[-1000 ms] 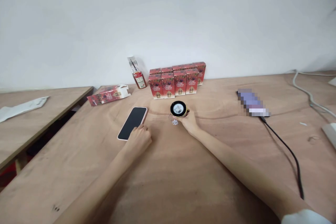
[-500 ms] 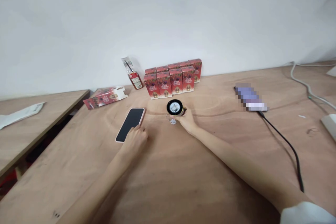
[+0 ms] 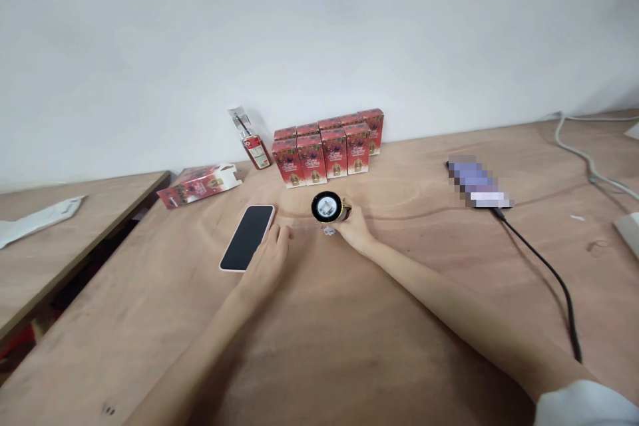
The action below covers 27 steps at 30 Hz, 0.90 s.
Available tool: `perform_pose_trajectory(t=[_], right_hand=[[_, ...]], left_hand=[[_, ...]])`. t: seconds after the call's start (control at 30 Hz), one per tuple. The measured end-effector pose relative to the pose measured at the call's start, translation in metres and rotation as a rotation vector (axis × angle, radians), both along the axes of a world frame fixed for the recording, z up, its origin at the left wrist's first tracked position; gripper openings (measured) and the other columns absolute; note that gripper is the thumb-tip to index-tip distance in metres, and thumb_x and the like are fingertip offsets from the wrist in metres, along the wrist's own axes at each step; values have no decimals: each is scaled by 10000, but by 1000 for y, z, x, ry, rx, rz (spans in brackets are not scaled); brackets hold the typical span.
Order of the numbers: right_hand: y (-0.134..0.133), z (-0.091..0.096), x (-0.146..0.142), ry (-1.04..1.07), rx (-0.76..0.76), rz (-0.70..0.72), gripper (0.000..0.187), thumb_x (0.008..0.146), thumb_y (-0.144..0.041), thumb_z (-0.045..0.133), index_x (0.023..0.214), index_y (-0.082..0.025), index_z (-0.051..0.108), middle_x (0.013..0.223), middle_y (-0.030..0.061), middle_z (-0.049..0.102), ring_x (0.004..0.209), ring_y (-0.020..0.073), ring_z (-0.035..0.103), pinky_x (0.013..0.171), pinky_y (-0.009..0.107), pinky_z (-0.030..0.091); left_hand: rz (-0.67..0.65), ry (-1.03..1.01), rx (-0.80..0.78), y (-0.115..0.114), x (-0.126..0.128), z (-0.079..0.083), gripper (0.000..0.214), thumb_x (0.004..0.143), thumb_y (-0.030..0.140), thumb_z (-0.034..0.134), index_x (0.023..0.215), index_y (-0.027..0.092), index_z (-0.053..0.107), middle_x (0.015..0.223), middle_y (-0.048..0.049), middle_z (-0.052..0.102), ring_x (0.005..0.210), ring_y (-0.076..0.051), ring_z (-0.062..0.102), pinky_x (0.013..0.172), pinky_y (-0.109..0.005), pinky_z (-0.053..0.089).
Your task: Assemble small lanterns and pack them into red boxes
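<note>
My right hand [image 3: 355, 229] is closed round a small lantern-like object [image 3: 328, 208] with gold trim. Its round black-rimmed end, with a white disc in the middle, faces up toward me. A little whitish piece [image 3: 329, 231] shows just below it, by my fingertips; what it is I cannot make out. My left hand [image 3: 272, 251] holds nothing and rests by the right edge of a dark-screened phone [image 3: 248, 237] in a pale pink case, covering its lower right corner. Its fingers are loosely bent and slightly apart.
Several red Christmas boxes [image 3: 312, 160] stand in rows near the wall. Left of them are an opened red box [image 3: 200, 185] on its side and a packaged bottle [image 3: 256, 152]. A blurred-out phone [image 3: 472, 180] with a black cable [image 3: 544, 266] lies at right.
The lantern-like object has shifted slightly left and tilted in my right hand. My left hand has moved a little right and up, and its fingers have loosened from a tighter curl.
</note>
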State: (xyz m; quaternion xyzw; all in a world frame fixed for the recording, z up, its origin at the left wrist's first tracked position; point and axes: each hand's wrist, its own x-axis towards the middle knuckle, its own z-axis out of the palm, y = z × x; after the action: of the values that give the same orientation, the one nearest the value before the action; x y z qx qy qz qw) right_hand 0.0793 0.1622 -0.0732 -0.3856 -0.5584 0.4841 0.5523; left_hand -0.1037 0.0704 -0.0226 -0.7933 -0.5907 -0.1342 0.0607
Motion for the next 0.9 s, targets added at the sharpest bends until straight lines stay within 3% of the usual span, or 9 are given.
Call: perform_pose_trajectory(t=[0.17,0.27,0.43,0.57,0.67,0.9], right_hand=[[-4,2,1,-60,66,67,321,552,-263,730,806,-190,547,759,-9,609,718,171,574,651,273,424],[-6,3,1,-101,116,131,298,575,-245,716,815,-184,551,778,-7,615,741,173,581,680,272,418],[-11,8,1,-95,117,220,291,574,-210,704,821,-176,554,783,-8,617,739,164,581,691,263,424],[-13,11,1,-103,126,236,267,581,-185,677,818,-175,555,780,-9,621,735,160,577,682,254,425],[-13,11,2,-116,142,230,260,582,-160,660,821,-175,560,783,-8,630,742,161,581,686,253,426],[-13,12,2,-143,149,223,243,577,-155,644,802,-182,555,764,-13,625,727,159,575,679,252,424]], left_hand=[[-146,-576,71,6,9,18,221,887,320,510,1058,182,479,737,9,558,616,-119,537,583,-237,442],[-235,-719,166,5,15,29,291,796,343,669,1007,197,533,737,9,621,636,-115,580,610,-234,473],[-366,-503,399,8,22,38,38,859,204,597,896,193,600,791,-4,679,675,-98,622,632,-212,481],[-493,-197,461,9,21,42,148,897,91,488,959,187,582,828,-24,697,776,-118,643,697,-247,471],[-507,-1,538,6,20,44,206,878,41,486,1005,182,568,846,-19,714,830,-143,642,726,-283,440],[-541,184,602,1,18,52,253,887,52,471,1095,175,545,928,-25,725,860,-161,629,723,-307,395]])
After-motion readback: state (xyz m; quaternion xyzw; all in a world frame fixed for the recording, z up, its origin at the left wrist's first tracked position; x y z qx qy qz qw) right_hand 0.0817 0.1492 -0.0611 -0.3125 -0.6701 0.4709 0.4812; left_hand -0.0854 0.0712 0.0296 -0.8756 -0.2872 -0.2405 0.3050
